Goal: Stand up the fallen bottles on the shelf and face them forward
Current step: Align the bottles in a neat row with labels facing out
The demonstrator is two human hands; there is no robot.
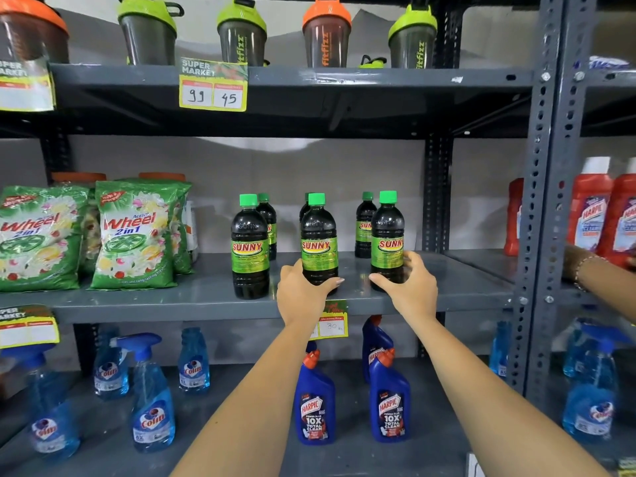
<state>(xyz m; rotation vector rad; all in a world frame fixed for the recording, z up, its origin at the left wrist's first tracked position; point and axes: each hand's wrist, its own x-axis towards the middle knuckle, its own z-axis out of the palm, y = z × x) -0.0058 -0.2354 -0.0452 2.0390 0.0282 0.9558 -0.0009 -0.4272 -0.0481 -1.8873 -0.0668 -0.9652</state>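
Observation:
Several dark Sunny bottles with green caps stand upright on the grey middle shelf [206, 297] in two rows. My left hand [303, 294] wraps the base of the middle front bottle [318, 242], whose label faces forward. My right hand [409, 287] grips the lower part of the right front bottle [387, 235], whose label is turned slightly to the right. The left front bottle [250, 246] stands free with its label facing forward. Three more bottles stand behind them, partly hidden.
Green Wheel detergent bags [134, 235] fill the shelf's left side. Shaker bottles [327, 32] line the shelf above. Blue Colin sprays [151, 401] and Harpic bottles [315, 404] stand below. Another person's arm [599, 280] reaches in by the red Harpic bottles [592, 211] at right.

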